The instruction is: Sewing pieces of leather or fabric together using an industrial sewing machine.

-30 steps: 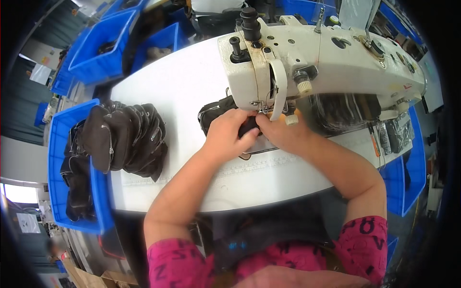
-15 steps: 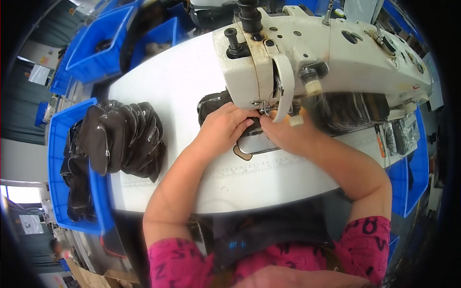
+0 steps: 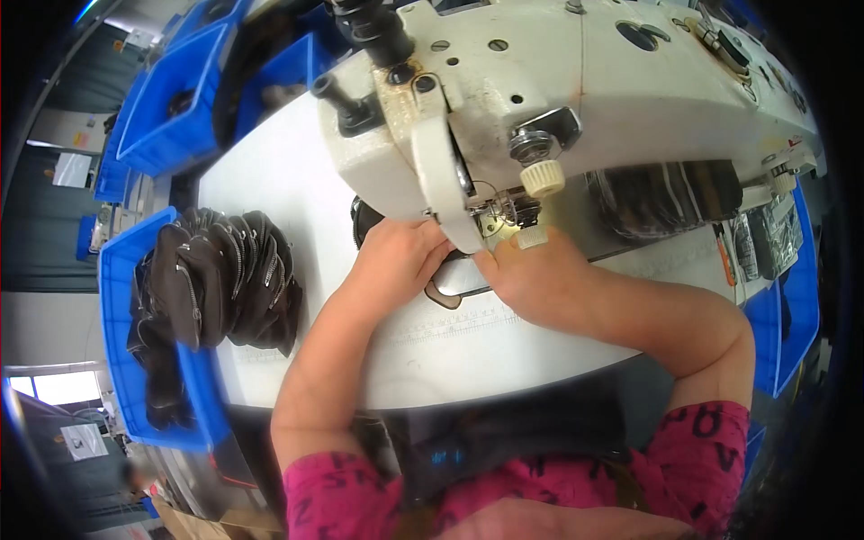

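Note:
A white sewing machine [image 3: 504, 99] stands over the worktable, its needle area lit. My left hand [image 3: 396, 261] lies left of the needle with its fingers closed on a dark zippered fabric piece [image 3: 362, 222], which mostly hides under that hand and the machine head. My right hand [image 3: 535, 277] is just right of and in front of the needle, fingers bent down at the same piece's edge; its fingertips are partly covered by the machine. A small tan-edged dark tab [image 3: 443, 295] lies between my hands on the table.
At the left, a pile of dark zippered pouches [image 3: 225, 274] overhangs a blue bin [image 3: 211, 405]. More dark pieces [image 3: 666, 198] lie under the machine arm. An orange-handled tool [image 3: 724, 256] and clear plastic packets [image 3: 769, 243] sit at the table's right edge. A printed ruler [image 3: 432, 326] runs along the front.
The view has shifted, so the machine looks larger and further left. My hands are slightly further apart, and less of the fabric piece shows between and behind them.

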`<state>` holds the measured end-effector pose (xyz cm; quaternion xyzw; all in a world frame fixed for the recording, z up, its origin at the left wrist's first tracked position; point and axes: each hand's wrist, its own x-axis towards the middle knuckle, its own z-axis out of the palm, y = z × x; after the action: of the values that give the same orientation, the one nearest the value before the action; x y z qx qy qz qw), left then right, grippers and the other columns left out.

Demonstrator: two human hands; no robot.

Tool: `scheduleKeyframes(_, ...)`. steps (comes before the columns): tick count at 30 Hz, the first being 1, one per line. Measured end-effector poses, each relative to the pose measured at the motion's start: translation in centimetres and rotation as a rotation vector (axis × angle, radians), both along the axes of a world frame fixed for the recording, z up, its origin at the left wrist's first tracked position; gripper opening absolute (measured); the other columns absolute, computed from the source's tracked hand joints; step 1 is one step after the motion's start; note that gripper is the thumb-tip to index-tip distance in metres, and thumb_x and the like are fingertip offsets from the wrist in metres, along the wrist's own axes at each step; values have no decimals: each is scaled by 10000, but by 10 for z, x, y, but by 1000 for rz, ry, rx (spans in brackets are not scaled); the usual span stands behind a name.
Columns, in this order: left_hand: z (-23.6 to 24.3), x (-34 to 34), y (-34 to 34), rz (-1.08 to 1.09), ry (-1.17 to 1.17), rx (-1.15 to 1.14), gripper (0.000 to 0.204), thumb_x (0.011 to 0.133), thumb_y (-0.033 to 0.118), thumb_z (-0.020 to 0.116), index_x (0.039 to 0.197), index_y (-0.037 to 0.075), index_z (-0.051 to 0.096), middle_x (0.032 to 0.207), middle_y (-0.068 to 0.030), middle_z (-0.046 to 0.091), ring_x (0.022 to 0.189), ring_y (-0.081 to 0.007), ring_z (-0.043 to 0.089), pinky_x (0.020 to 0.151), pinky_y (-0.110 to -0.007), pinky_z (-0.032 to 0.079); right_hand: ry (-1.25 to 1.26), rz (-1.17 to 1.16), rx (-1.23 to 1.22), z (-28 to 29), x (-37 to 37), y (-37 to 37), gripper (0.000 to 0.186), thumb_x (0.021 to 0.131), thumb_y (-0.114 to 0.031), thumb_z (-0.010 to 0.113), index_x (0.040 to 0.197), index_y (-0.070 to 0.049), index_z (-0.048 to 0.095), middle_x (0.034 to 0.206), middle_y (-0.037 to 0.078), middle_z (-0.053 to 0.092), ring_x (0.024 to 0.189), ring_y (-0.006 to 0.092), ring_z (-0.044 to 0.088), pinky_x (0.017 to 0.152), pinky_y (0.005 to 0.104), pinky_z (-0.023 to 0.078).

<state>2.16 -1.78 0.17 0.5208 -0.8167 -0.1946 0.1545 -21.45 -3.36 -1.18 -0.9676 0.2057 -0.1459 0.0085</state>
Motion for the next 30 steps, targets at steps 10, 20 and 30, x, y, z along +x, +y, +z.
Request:
scheduleKeyframes(10,0,-4,1,-90,13,-217,231,848,-24,725,1059,66,751,893,-114,704,824,-328,679,721,-420,545,30,10,-23,5,-1,3,171,708,-104,719,805,-27,600,568,45,572,509,219,617,464,382,442)
scheduleKeyframes(20,4,-8,1,-92,-63,-223,303,797,-45,719,1068,82,767,907,-99,721,836,-318,695,706,-411,555,29,19,-25,3,2,5,161,752,-92,691,867,4,632,565,60,589,506,222,620,463,387,444)
scheduleKeyframes(30,-4,-12,3,-32,-5,-301,204,743,14,709,932,90,710,839,-55,688,751,-305,678,651,-410,537,67,40,-58,1,1,5,341,795,-82,663,1087,95,674,583,50,600,516,213,629,462,379,446)
